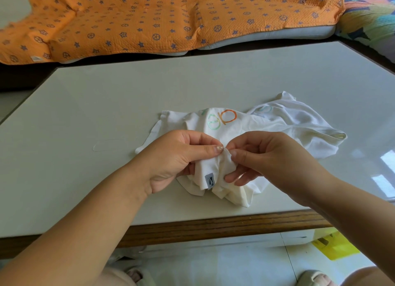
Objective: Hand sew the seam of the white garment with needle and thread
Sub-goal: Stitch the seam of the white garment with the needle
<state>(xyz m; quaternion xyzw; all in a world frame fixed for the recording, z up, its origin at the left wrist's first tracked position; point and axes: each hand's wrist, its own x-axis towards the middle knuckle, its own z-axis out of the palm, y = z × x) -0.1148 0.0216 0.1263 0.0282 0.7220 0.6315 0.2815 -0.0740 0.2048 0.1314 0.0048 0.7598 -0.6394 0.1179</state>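
A pale bench (85,118) stands before an orange patterned blanket (149,18), with the white garment (277,123) bunched near its front edge. The left hand (177,157) pinches a fold of cloth, and the right hand (263,155) pinches what looks like the needle (222,148) at that fold. No thread or finished stitches can be made out, so the sewing seems under way, its extent unclear.

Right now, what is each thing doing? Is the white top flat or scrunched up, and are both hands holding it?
white garment: crumpled on the table, one fold lifted.
left hand: fingers pinch the lifted fold.
right hand: fingers pinch the same fold.
grey label: on the lifted fold, hanging down.
orange blanket: spread out, wrinkled.
needle: too small to make out.
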